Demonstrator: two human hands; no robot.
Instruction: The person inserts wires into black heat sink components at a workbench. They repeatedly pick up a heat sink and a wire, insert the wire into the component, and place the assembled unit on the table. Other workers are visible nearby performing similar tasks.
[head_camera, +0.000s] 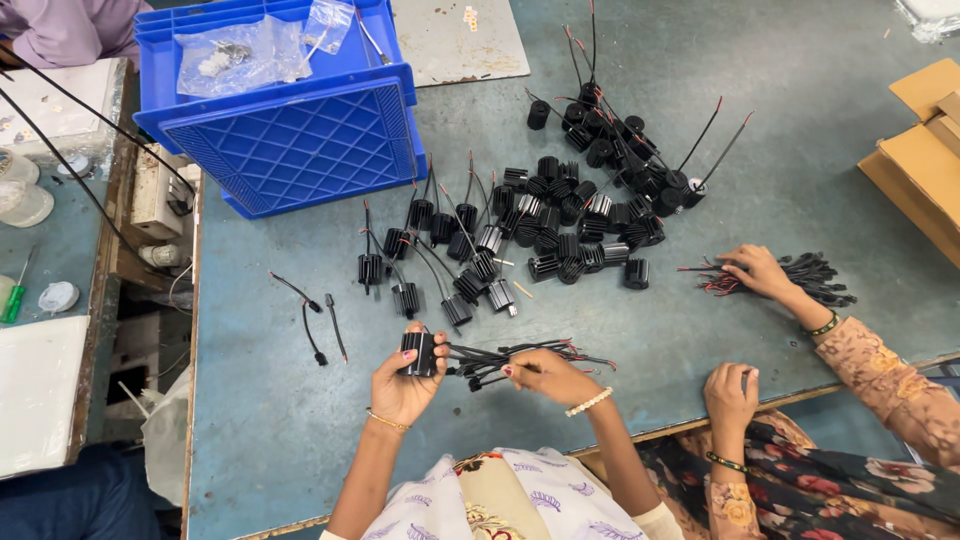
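Even, fairly bright light is falling from overhead across the grey-green table (300, 440). Shadows are lying short and soft under the black parts (560, 235) and the blue crate (300, 140). No strong glare is showing. The wide lens is bending the table's edges outward. Corners are looking slightly soft, possibly from blur. The centre is staying sharp.
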